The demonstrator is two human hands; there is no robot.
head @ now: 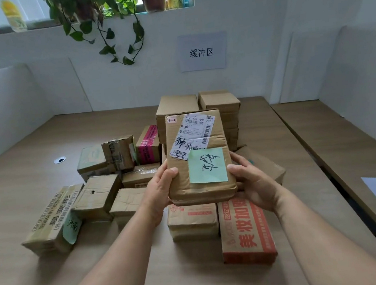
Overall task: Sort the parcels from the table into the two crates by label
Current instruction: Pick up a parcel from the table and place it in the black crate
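Parcel (198, 162) (green note) held by L hand (161, 189), R hand (251, 182).

An office corner used as a parcel sorting area: a wooden table (58, 283) enclosed by white partition panels (0, 111) holds a heap of taped cardboard parcels (192, 222). A paper sign (202, 52) reading 缓冲区 hangs on the back panel, and a trailing pothos plant (109, 23) drapes from the ledge above.

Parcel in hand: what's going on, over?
Left hand and right hand grip held parcel, green note facing up. More parcels on table. Crates unseen.
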